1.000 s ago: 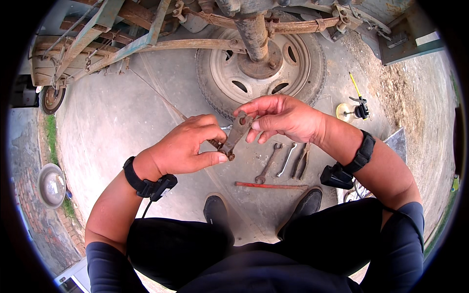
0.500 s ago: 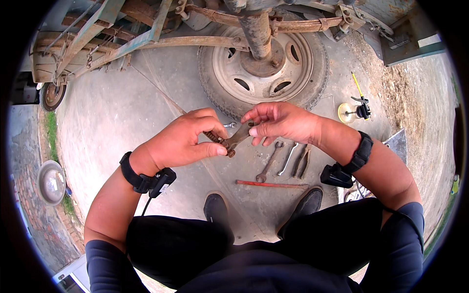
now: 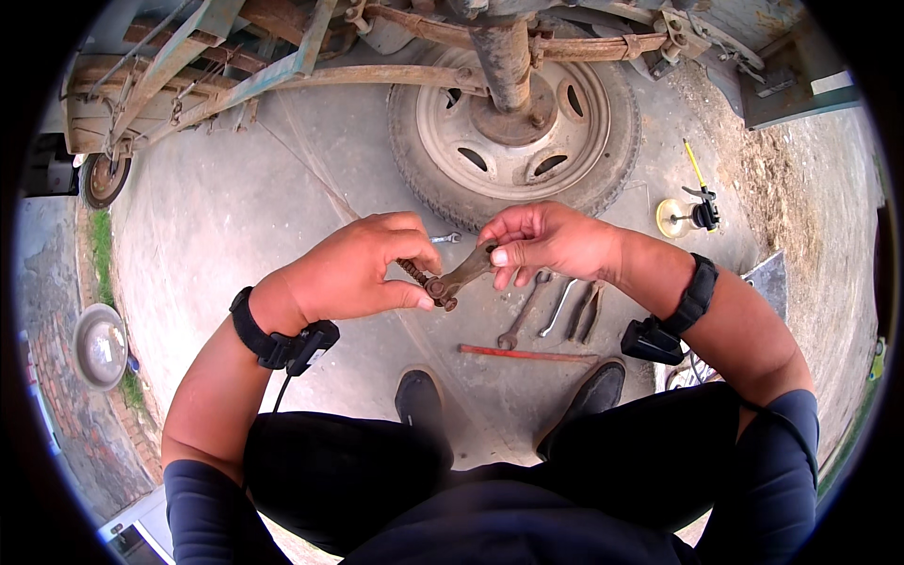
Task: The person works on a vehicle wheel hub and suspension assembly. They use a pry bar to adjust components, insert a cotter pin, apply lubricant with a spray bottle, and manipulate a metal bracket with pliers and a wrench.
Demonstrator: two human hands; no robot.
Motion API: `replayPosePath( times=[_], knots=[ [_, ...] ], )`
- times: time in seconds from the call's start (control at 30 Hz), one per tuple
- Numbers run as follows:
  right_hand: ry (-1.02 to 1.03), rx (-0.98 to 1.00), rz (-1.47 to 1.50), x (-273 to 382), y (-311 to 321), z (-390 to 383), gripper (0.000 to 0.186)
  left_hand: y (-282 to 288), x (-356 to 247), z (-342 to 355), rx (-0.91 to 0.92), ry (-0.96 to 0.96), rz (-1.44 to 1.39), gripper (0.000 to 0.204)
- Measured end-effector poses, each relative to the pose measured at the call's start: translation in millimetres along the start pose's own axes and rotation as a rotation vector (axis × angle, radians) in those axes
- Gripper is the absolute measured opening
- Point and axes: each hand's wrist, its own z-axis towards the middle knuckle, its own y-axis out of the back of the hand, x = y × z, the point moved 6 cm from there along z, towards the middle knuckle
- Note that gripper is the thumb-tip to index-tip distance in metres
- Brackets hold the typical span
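Right now I have both hands on the near side of the wheel point(image 3: 513, 174), with the bracket point(image 3: 469, 271) slung between them, clear of the floor. My left hand point(image 3: 344, 266), short of the wheel's left edge, is curled round a rusty ribbed rod point(image 3: 411, 271), its thumb tip by the bracket's bolted end; whether those ribs are thread or coil, I can't tell on this feed. My right hand point(image 3: 556, 243), just short of the tyre, pinches the bracket's other end between thumb and forefinger, the remaining fingers loosely bent. The bracket slants up from the left thumb toward the wheel.

On the floor, close to the tyre's near edge, I see a small wrench point(image 3: 446, 237) by the left fingertips. Farther from the wheel on its near side lie a rusty wrench point(image 3: 524, 311), a silver wrench point(image 3: 558, 308) and pliers point(image 3: 585, 311) side by side, and beyond them a red bar point(image 3: 527, 353) lies crosswise. An oil can point(image 3: 673, 218) is to the right of the wheel. Well off to the wheel's left I make out a basin point(image 3: 99, 347). The axle point(image 3: 501, 71) runs into the wheel's hub.
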Motion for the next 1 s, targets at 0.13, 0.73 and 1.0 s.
replayPosePath(
  times=[0.13, 0.73, 1.0],
  knots=[
    [0.042, -0.002, 0.022, 0.7, 8.4, -2.1, 0.030, -1.2, 4.3, 0.0, -0.039, -0.045, 0.239, 0.036],
    [0.128, -0.002, -0.402, 8.3, -22.9, 7.3, 0.046, 15.7, 4.0, 5.3, -0.194, -0.093, 0.353, 0.017],
    [0.259, -0.197, -0.616, 47.2, -37.8, -12.7, 0.026, 15.6, 5.7, 7.1, -0.203, -0.096, 0.354, 0.017]
  ],
)
